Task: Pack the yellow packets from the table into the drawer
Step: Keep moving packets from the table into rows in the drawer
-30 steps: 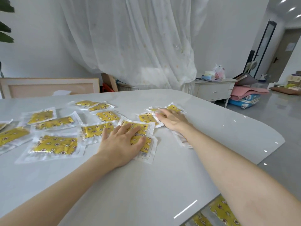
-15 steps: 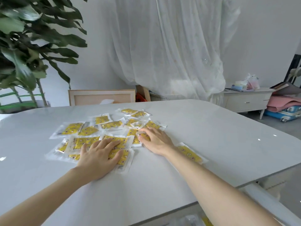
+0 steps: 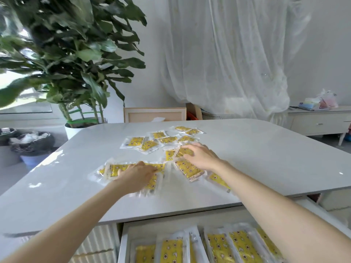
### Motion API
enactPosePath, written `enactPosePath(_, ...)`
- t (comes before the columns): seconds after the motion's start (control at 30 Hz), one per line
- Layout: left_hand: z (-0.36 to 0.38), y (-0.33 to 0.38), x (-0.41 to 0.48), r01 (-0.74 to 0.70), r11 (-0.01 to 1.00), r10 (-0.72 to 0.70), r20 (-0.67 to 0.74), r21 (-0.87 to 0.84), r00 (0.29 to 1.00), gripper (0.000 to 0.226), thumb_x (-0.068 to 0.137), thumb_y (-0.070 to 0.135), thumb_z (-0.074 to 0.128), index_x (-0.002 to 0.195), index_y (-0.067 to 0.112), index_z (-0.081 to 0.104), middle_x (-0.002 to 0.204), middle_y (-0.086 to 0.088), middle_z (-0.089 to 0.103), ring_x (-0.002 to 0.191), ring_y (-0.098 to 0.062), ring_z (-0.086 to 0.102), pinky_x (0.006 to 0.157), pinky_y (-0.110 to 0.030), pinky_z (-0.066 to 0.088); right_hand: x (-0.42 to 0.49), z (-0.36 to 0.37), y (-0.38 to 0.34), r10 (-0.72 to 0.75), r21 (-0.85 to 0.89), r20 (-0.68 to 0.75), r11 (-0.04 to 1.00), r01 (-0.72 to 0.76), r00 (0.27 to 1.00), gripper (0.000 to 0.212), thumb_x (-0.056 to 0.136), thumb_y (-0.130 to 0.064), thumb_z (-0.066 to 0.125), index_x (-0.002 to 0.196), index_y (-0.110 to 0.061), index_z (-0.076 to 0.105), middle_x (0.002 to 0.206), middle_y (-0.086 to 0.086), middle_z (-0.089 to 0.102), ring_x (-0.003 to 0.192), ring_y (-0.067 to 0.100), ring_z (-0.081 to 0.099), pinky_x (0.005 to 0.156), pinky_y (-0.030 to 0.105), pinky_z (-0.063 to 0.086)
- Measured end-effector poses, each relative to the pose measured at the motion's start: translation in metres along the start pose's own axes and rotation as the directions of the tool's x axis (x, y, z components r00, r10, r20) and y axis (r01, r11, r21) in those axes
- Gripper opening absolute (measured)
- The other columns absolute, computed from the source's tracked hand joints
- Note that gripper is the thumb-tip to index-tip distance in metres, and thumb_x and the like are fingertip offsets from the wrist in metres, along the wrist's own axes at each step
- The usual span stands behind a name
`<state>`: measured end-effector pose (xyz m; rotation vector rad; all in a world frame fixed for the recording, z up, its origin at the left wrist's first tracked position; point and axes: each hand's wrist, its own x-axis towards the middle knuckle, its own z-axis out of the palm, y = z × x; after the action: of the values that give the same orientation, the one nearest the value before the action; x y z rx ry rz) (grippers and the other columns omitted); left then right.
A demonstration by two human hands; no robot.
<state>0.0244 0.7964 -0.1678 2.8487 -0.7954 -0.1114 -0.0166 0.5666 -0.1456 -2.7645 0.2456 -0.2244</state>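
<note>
Yellow packets: clear plastic sachets with wide transparent sealed borders. The yellow fill is printed with small round dark-and-white motifs. They lie flat on the glossy white table, mid-surface, and many overlap. The far group is loose, roughly 7 packets. The near group is bunched under both hands.

Left hand: palm down, fingers straight and close together, pressing on a row of overlapping packets. Nothing is gripped. The packet edges just below it are blurred.

Right hand: palm down, fingers spread and relaxed, resting on the middle cluster. No pinch is visible. 1 packet lies beside the right forearm, near the table's front edge.

Drawer: pulled out below the table's front edge, with white walls. Packed packets of the same print lie inside in side-by-side rows, long edges touching.

Surroundings: potted plant far left, sheer white curtain behind, pale sideboard at right, dark-lined bin on the floor at left.
</note>
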Motion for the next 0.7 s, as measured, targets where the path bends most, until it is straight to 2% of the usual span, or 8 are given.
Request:
enactPosePath(0.07, -0.007, -0.005, -0.006, 0.012, 0.999, -0.014, -0.039, -0.043, 0.999, 0.036, 0.101, 0.033, 0.029, 0.131, 0.036, 0.049, 0.132, 0.001, 0.047, 0.126, -0.026, 0.046, 0.102, -0.047, 0.037, -0.012, -0.018, -0.001, 0.137, -0.017, 0.02, 0.991, -0.136, 0.99, 0.053, 0.09, -0.048, 0.049, 0.14, -0.032, 0.041, 0.15, 0.004, 0.03, 0.139, 0.028, 0.025, 0.109, 0.048, 0.03)
enactPosePath(0.13, -0.014, -0.005, -0.013, -0.022, 1.0, 0.022, -0.049, 0.003, 0.999, 0.037, 0.1, 0.04, 0.032, 0.133, 0.034, 0.048, 0.135, 0.002, 0.047, 0.127, -0.024, 0.045, 0.104, -0.045, 0.035, -0.025, -0.029, 0.002, 0.288, -0.106, 0.106, 0.955, -0.277, 0.952, 0.072, 0.084, -0.056, 0.055, 0.145, -0.024, 0.032, 0.149, 0.011, 0.028, 0.139, 0.033, 0.025, 0.108, 0.045, 0.032)
enactPosePath(0.23, -0.022, -0.003, -0.023, -0.112, 0.994, 0.112, 0.016, 0.01, 0.994, 0.042, 0.093, 0.05, 0.047, 0.13, 0.031, 0.052, 0.132, 0.0, 0.051, 0.122, -0.021, 0.049, 0.104, -0.039, 0.037, -0.041, -0.032, 0.01, 0.408, -0.158, 0.279, 0.912, -0.378, 0.869, 0.096, 0.077, -0.062, 0.063, 0.15, -0.015, 0.021, 0.155, 0.009, 0.026, 0.138, 0.03, 0.033, 0.108, 0.039, 0.036)
enactPosePath(0.3, -0.026, -0.005, -0.027, -0.132, 0.99, 0.129, 0.071, 0.039, 0.989, 0.049, 0.088, 0.05, 0.057, 0.132, 0.029, 0.051, 0.134, 0.0, 0.05, 0.124, -0.019, 0.047, 0.104, -0.035, 0.038, -0.052, -0.031, 0.013, 0.429, -0.147, 0.343, 0.903, -0.403, 0.836, 0.09, 0.079, -0.055, 0.066, 0.148, -0.013, 0.027, 0.152, 0.008, 0.032, 0.132, 0.028, 0.044, 0.094, 0.035, 0.048)
enactPosePath(0.37, -0.027, -0.009, -0.032, -0.145, 0.986, 0.135, 0.123, 0.08, 0.983, 0.06, 0.085, 0.049, 0.061, 0.137, 0.026, 0.045, 0.14, 0.002, 0.045, 0.129, -0.018, 0.043, 0.107, -0.034, 0.035, -0.063, -0.033, 0.016, 0.429, -0.148, 0.37, 0.903, -0.404, 0.824, 0.084, 0.081, -0.046, 0.069, 0.148, -0.016, 0.028, 0.151, 0.006, 0.034, 0.13, 0.026, 0.046, 0.081, 0.031, 0.048)
enactPosePath(0.47, -0.027, -0.015, -0.035, -0.115, 0.992, 0.106, 0.141, 0.058, 0.984, 0.072, 0.078, 0.052, 0.068, 0.139, 0.024, 0.043, 0.134, 0.002, 0.048, 0.125, -0.019, 0.045, 0.104, -0.032, 0.037, -0.072, -0.037, 0.022, 0.407, -0.158, 0.383, 0.913, -0.376, 0.829, 0.096, 0.078, -0.039, 0.075, 0.152, -0.022, 0.016, 0.157, 0.002, 0.023, 0.139, 0.025, 0.034, 0.094, 0.033, 0.044)
enactPosePath(0.57, -0.031, -0.017, -0.04, -0.058, 0.998, 0.058, 0.173, -0.001, 0.983, 0.076, 0.076, 0.052, 0.07, 0.139, 0.021, 0.041, 0.129, 0.001, 0.053, 0.119, -0.018, 0.049, 0.1, -0.029, 0.039, -0.081, -0.046, 0.026, 0.422, -0.145, 0.337, 0.906, -0.397, 0.842, 0.1, 0.072, -0.035, 0.081, 0.151, -0.019, 0.022, 0.155, 0.003, 0.027, 0.135, 0.025, 0.039, 0.103, 0.037, 0.043)
enactPosePath(0.7, -0.03, -0.012, -0.042, -0.016, 1.0, 0.013, 0.202, 0.014, 0.979, 0.075, 0.072, 0.055, 0.072, 0.133, 0.017, 0.047, 0.127, -0.002, 0.052, 0.115, -0.02, 0.052, 0.096, -0.028, 0.041, -0.089, -0.046, 0.026, 0.468, -0.181, 0.318, 0.884, -0.432, 0.825, 0.083, 0.062, -0.039, 0.087, 0.131, -0.011, 0.048, 0.131, 0.008, 0.054, 0.117, 0.024, 0.057, 0.094, 0.036, 0.05)
